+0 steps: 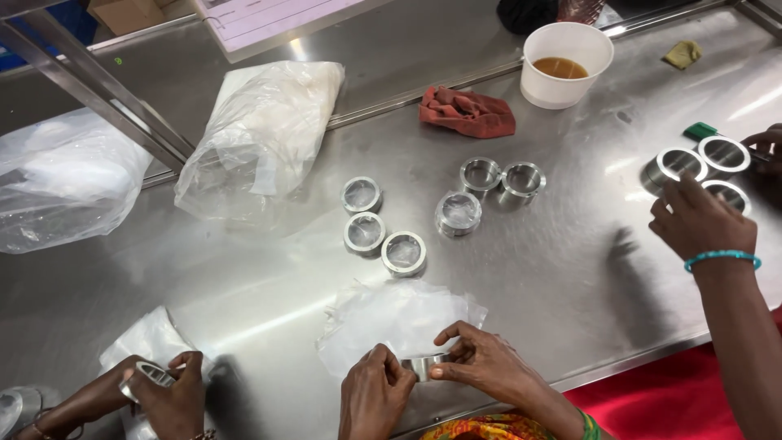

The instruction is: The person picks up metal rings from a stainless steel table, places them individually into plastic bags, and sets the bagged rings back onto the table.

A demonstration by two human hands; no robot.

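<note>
My left hand (373,395) and my right hand (482,364) meet at the near edge of the steel table (570,269), both pinching a short shiny metal ring (423,367). The ring lies at the near edge of a small stack of clear plastic bags (399,318). Beyond the bags stand three rings wrapped in plastic (364,232). Further right there is a wrapped ring (458,213) and two bare rings (501,177).
At the lower left another person's hands (167,391) hold a ring (147,376). A person's hand with a teal bracelet (700,224) reaches to rings (700,159) at the right. A white cup of brown liquid (565,65), a red rag (467,112) and big plastic bags (261,138) sit further back.
</note>
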